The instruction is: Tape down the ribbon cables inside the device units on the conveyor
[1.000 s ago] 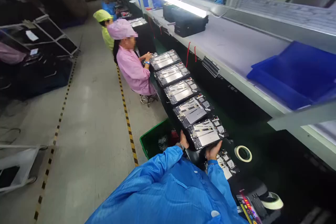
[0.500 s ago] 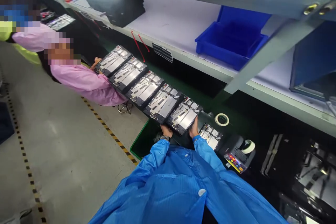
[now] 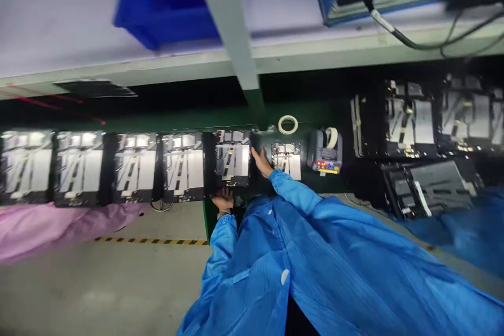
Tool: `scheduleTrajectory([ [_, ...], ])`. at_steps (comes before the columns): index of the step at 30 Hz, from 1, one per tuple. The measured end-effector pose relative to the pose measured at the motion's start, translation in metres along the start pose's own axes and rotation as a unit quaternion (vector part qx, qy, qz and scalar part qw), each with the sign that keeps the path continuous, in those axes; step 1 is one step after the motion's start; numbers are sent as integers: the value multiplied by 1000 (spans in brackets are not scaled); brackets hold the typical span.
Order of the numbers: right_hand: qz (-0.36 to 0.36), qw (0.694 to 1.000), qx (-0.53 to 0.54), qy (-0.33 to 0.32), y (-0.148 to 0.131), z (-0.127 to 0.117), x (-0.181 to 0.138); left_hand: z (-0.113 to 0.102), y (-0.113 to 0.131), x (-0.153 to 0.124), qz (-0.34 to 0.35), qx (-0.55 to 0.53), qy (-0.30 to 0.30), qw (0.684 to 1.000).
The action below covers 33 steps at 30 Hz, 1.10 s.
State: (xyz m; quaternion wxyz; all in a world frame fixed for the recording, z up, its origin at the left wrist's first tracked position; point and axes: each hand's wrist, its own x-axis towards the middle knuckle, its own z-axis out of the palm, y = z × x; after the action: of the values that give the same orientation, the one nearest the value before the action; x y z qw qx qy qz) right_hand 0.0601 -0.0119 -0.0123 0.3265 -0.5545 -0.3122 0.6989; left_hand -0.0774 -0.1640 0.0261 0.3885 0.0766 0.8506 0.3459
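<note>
Tablet assembly (image 3: 237, 160), edge-handled, presumably sparing exposed parts (image 3: 237, 136). Right hand (image 3: 263, 163): spread, at right edge. Left hand (image 3: 223, 199): near edge, grip unclear.

The device (image 3: 233, 159) is silver-and-black, the coat (image 3: 260, 268) blue.

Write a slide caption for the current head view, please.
Two hands at the edges of an opened device, tape dispenser further right.

6 elec. units (image 3: 232, 160) L of 1 tape disp. (image 3: 326, 153), 2 tape rolls (image 3: 333, 138), 1 blue bin (image 3: 169, 18).
</note>
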Motion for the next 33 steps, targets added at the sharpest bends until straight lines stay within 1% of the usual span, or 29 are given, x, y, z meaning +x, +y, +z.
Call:
scheduleTrajectory([
  [1,-7,1000,-13,23,6,-10,-4,3,-12,-6,-25,19,-33,999],
  [2,-38,998,-21,41,13,-22,-10,5,-23,-13,-52,35,-66,996],
  [3,-78,995,-28,60,20,-36,-18,8,-33,-21,-65,52,-102,991],
  [4,-115,989,-36,81,27,-51,-28,11,-40,-29,-62,70,-145,985],
  [5,-141,983,-44,110,34,-68,-38,16,-44,-37,-41,89,-195,976],
  [7,-153,972,-50,172,46,-101,-56,36,-41,-49,48,121,-301,945],
  [8,-148,967,-46,203,52,-116,-62,51,-35,-52,105,128,-331,929],
  [9,-140,963,-39,228,57,-130,-67,70,-27,-52,160,128,-342,917],
  [10,-132,959,-33,249,61,-141,-68,91,-19,-50,214,123,-331,911],
  [11,-126,955,-29,266,65,-149,-68,114,-10,-46,264,114,-292,912],
  [12,-121,953,-31,277,68,-155,-65,138,-2,-39,296,112,-247,916],
  [13,-120,950,-39,284,70,-158,-61,160,4,-31,308,109,-201,924],
  [14,-122,948,-52,288,71,-160,-55,180,8,-21,299,104,-164,934],
  [15,-127,947,-69,286,71,-161,-49,196,10,-10,275,98,-146,945],
  [17,-142,947,-101,269,69,-160,-33,219,9,10,242,84,-129,958],
  [19,-149,954,-124,230,64,-160,-16,228,6,25,238,75,-130,960],
  [21,-141,964,-140,178,57,-160,-1,230,1,34,254,76,-133,955],
  [23,-134,967,-165,143,52,-158,11,229,-3,38,275,79,-140,948],
  [26,-153,953,-214,151,49,-150,23,227,-8,36,296,80,-152,939],
  [29,-183,939,-244,159,53,-139,31,227,-10,34,296,78,-150,940],
  [33,-190,940,-248,138,56,-129,42,230,-9,35,294,75,-133,943],
])
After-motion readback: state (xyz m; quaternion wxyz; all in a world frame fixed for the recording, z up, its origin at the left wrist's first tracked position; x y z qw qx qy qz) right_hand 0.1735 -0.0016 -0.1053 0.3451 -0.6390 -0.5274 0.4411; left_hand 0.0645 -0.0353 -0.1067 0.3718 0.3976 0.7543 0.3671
